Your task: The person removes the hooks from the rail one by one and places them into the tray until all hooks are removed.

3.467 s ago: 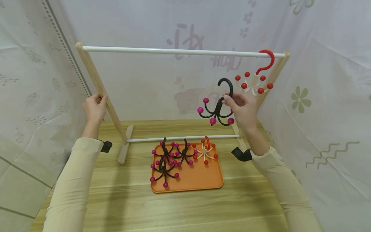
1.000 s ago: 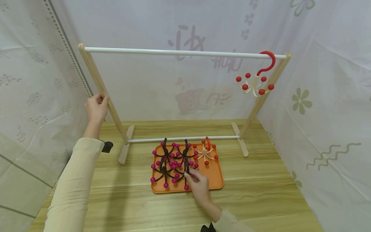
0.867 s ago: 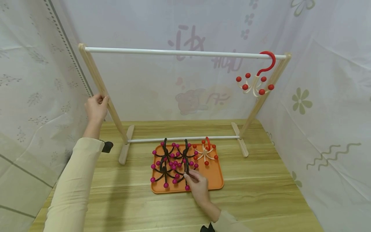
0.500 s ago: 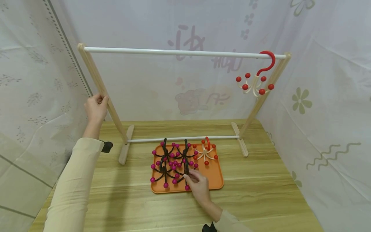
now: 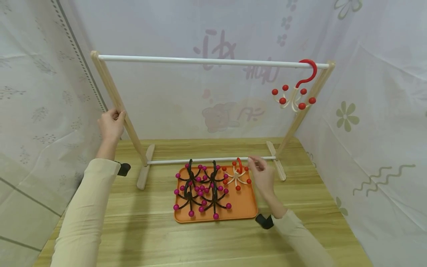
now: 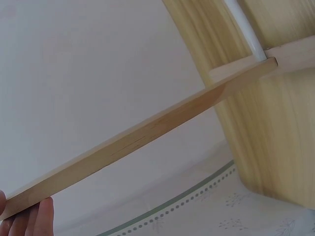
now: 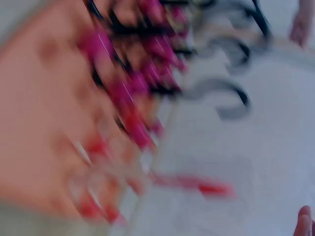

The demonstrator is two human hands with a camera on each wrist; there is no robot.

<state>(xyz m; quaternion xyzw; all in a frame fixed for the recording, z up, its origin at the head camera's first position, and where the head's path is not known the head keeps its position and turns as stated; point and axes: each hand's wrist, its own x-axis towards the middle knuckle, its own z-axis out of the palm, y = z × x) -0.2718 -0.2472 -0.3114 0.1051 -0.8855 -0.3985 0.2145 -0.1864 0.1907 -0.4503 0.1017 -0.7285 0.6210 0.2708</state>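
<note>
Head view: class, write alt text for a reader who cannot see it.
A right hand hovers beside a red-and-cream hook on an orange tray of black hooks; the left hand grips a wooden rack's post.

table [image 5: 300, 207]: light wood under my tray | curtain [image 5: 377, 111]: white, flower print, around me | floor tiles [image 5: 20, 207]: pale, at my left

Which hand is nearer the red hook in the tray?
Right. The right hand hovers just right of the red hook at the tray's back corner, not touching it. The left hand is far off, gripping the rack's left post.
</note>
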